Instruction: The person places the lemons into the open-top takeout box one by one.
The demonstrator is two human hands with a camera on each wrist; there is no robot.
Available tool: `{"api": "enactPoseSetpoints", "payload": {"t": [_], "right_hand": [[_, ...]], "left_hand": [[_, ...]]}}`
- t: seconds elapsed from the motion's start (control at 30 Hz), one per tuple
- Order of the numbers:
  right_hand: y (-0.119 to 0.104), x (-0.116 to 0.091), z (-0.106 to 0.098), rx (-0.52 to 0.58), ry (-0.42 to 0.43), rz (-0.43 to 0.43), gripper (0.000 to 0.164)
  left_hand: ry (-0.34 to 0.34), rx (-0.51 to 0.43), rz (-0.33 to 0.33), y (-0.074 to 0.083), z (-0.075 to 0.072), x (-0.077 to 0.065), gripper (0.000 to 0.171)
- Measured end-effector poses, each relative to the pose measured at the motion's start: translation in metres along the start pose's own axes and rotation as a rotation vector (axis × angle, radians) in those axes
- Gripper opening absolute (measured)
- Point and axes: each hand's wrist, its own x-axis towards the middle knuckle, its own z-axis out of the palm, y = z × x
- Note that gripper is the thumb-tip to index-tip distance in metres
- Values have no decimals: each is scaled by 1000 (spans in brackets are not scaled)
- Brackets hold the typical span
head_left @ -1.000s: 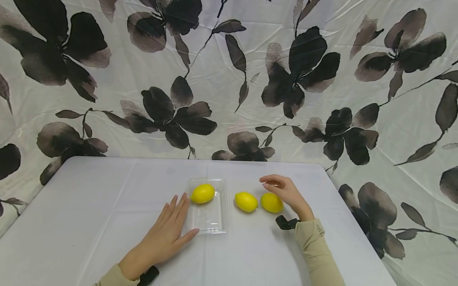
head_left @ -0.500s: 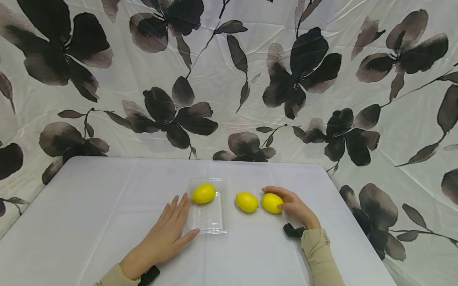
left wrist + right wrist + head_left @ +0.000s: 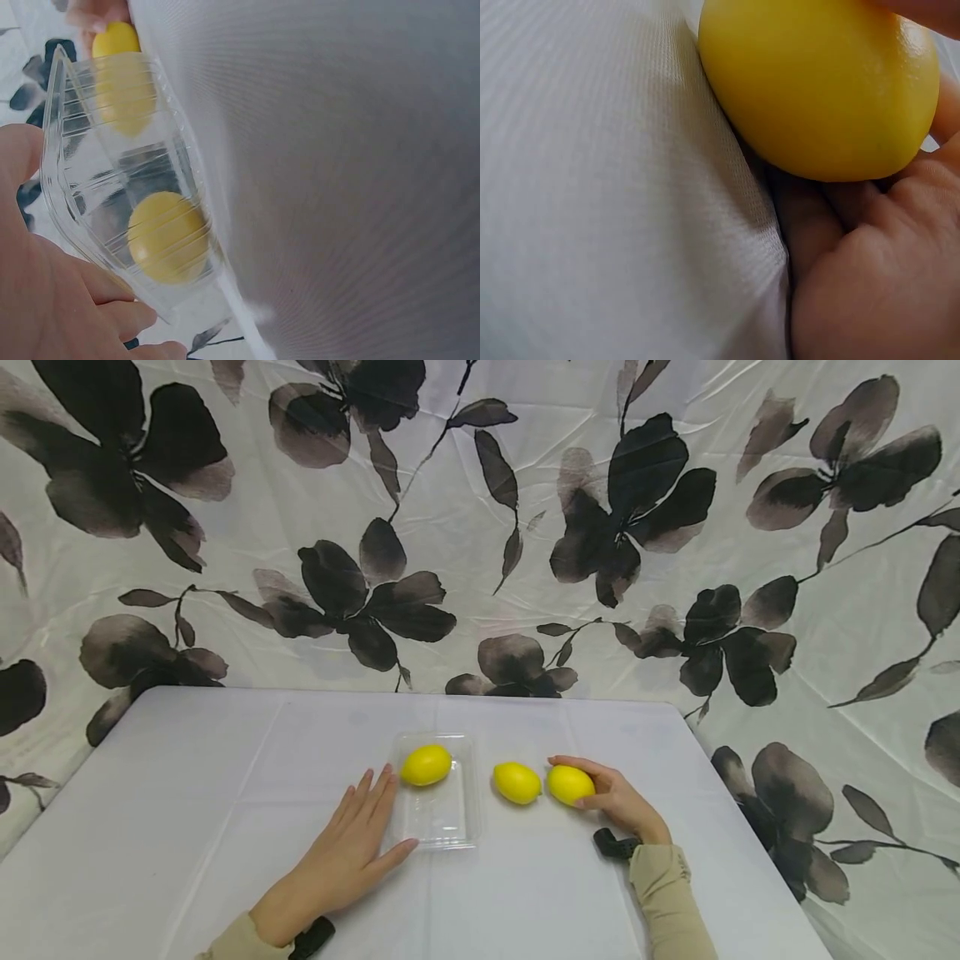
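A clear plastic tray (image 3: 442, 827) lies on the white table, with one yellow lemon (image 3: 426, 765) inside its far part. My left hand (image 3: 341, 852) rests at the tray's left side, fingers straight and spread, fingertips and thumb at its edge. To the right of the tray sits a second lemon (image 3: 517, 783) on the cloth. Just beyond it, my right hand (image 3: 618, 797) grips a third lemon (image 3: 570, 786), thumb on the near side and fingers round the far side. In the right wrist view this lemon (image 3: 817, 90) is still down by the cloth.
White cloth covers the table (image 3: 187, 802), whose far edge meets a hanging curtain (image 3: 480, 527) with dark flowers. Each wrist wears a black camera, such as the right one (image 3: 615, 844).
My right hand has come down from above the rightmost lemon and closed its thumb and fingers round it. The left hand, the tray and the other lemons stay where they were.
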Motion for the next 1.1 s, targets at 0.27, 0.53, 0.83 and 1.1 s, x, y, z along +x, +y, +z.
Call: {"api": "enactPoseSetpoints", "payload": {"t": [0.27,0.53,0.83,1.1], "right_hand": [[0,-1,0,9,48,16,68],[-2,-2,3,-1,133,16,68],[-4,-1,6,-6,137,32,69],[-1,-1,5,36,117,-1,66]], "left_hand": [[2,10,-2,-1,2,1,91],[2,3,-1,-1,0,0,90],[5,2,0,-1,0,1,90],[6,-2,-1,-1,0,1,90]]}}
